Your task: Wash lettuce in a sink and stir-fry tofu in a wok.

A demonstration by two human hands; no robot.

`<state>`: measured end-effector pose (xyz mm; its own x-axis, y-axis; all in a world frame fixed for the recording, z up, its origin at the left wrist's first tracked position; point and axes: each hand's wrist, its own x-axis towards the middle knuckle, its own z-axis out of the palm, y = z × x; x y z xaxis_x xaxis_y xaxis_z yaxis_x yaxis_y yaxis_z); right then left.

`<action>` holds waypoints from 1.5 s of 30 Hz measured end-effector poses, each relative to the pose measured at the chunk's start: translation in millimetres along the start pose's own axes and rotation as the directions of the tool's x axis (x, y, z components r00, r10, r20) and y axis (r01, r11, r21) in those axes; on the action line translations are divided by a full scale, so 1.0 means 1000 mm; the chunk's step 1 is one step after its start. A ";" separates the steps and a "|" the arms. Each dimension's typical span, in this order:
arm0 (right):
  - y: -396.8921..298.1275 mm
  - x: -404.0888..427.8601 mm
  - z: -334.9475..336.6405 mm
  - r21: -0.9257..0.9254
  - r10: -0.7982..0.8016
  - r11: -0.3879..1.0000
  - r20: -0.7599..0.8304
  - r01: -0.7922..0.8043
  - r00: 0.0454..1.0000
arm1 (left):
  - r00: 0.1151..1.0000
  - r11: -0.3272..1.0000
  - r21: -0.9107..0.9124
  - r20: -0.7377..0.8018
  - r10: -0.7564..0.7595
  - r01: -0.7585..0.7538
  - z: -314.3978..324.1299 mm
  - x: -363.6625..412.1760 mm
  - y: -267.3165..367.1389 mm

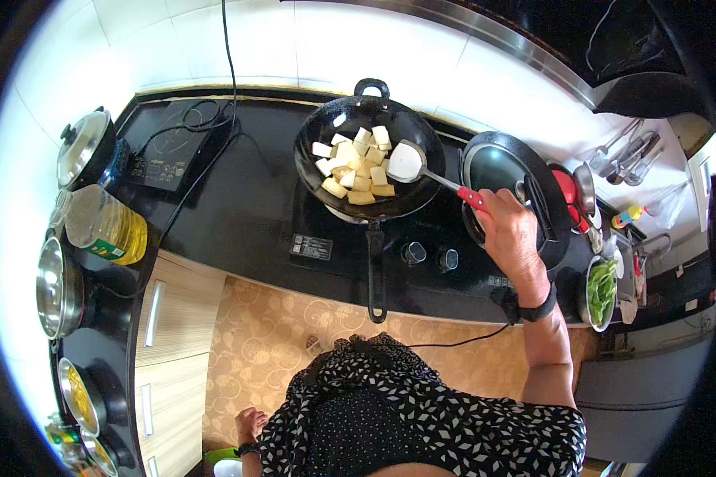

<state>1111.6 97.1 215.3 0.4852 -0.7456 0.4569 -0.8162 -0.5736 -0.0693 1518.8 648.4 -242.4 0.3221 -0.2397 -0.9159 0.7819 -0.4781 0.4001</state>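
My right hand (pixel 507 232) grips the red handle of a metal wok spatula (pixel 444 180). The spatula's pale blade (pixel 405 161) rests inside a black wok (pixel 316 128), against the right side of a heap of tofu cubes (pixel 358 164). Some cubes are white, while others look yellowish and browned. The wok sits on the stove with its long handle (pixel 376 274) pointing towards me. Low at my left side hangs my left hand (pixel 250 423), away from the counter, its fingers loosely curled and partly hidden; nothing shows in it.
Right of the wok stands a lidded black pan (pixel 495 161), with a bowl of green vegetables (pixel 601 292) beyond it. An oil jug (pixel 107 226), a lidded pot (pixel 86 149) and a steel pan (pixel 59 289) line the left counter. A black cable (pixel 191 200) crosses the countertop (pixel 244 179).
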 end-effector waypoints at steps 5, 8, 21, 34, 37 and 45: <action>0.006 -0.006 0.003 0.082 0.094 0.992 0.007 -0.094 0.996 | 0.997 0.989 0.130 -0.014 0.075 -0.073 0.003 -0.002 -0.001; 0.003 -0.008 0.004 0.139 0.117 0.983 -0.001 -0.116 0.993 | 0.997 0.984 0.164 -0.020 0.076 -0.072 0.002 -0.005 0.004; -0.022 -0.004 0.016 0.088 0.145 0.986 -0.040 -0.141 0.989 | 0.992 0.982 0.170 -0.081 0.099 -0.085 -0.002 0.001 0.035; -0.023 -0.002 0.017 0.152 0.147 0.978 -0.035 -0.140 0.989 | 0.992 0.986 0.139 -0.071 0.100 -0.089 -0.001 -0.007 0.069; -0.026 -0.006 0.013 0.220 0.205 0.954 0.007 -0.201 0.979 | 0.999 0.990 0.138 -0.028 0.018 -0.014 -0.017 0.019 0.058; -0.003 -0.021 0.035 0.461 0.330 0.814 0.135 -0.354 0.934 | 0.995 0.971 0.229 -0.049 0.084 -0.070 -0.011 0.010 0.068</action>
<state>1114.9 103.2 175.2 0.2263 -0.9316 0.2843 -0.6913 -0.3592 -0.6270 1581.2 622.4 -225.0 0.4125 -0.2368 -0.8796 0.6144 -0.6406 0.4606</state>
